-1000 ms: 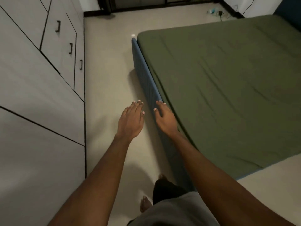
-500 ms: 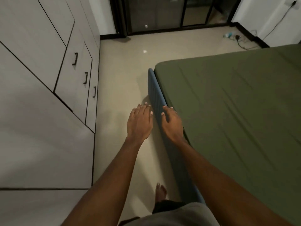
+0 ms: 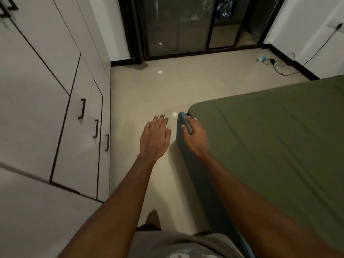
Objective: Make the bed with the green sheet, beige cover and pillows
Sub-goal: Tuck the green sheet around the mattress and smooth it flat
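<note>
Two bare hands reach forward and down beside the bed. The left hand (image 3: 155, 138) hangs over the pale floor (image 3: 167, 86), palm down, its grip wide with straight fingers and nothing in it. The right hand (image 3: 194, 136) lies over the top edge of the blue bed frame (image 3: 188, 164) just short of its near corner, the thumb on the outer side and the fingers (image 3: 189, 119) reaching toward the corner of the green sheet (image 3: 270, 136); its grip is relaxed and fairly flat, closed round nothing, and whether it presses on the frame cannot be told. The green sheet is spread over the mattress, its surface marked by shallow creases, its edge running down inside the frame. To the left stands a white wardrobe (image 3: 37, 108) with dark bar handles (image 3: 81, 108). At the far end of the room is a dark glass door (image 3: 178, 25), and a black cable (image 3: 283, 72) trails across the floor by the right wall. Below, a bare foot (image 3: 153, 216) stands on the floor above the hem of a grey shirt (image 3: 176, 244).
</note>
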